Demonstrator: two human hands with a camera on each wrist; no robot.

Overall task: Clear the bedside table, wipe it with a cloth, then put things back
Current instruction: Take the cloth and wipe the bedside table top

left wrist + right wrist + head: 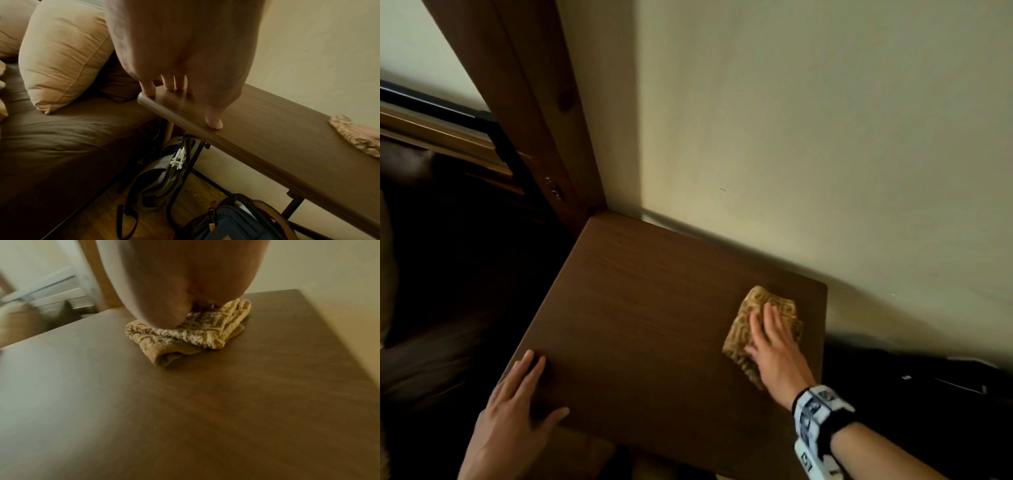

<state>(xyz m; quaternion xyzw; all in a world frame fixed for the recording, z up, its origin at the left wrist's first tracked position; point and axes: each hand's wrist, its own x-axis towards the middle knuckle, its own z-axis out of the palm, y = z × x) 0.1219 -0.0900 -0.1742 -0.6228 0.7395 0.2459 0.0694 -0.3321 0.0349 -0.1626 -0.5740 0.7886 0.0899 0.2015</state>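
On the far left, a bed (61, 146) with a brown cover and a beige pillow (61, 56) leaning at its head, just beside the counter (654, 308). Behind, a wooden post (534, 102) standing against the pale wall (825, 120), touching the far left corner of the counter.

At the near left corner of the counter, the left hand (513, 421): flat on the wood, fingers (213, 123) straight and a little spread, tips pressing on the surface near the rounded edge, thumb stretched toward the middle. Holding nothing.

Under the counter, seen from the left wrist: dark metal legs, a grey bag (160, 178) on the wooden floor, then a dark blue backpack (236, 222) more to the right.

Bare brown wood in the middle of the counter, between the two hands.

Toward the right side of the counter, near the far right corner, the cloth (763, 329): yellow-beige with a pale woven pattern, folded in several layers, lying on the wood. On top of it the right hand (774, 346), palm down, fingers straight and close together, pressing the cloth flat against the counter; not curled round it. A white and black band on the right wrist (818, 418).

Far right, beyond the counter's edge, something dark and low by the wall, too dim to tell.
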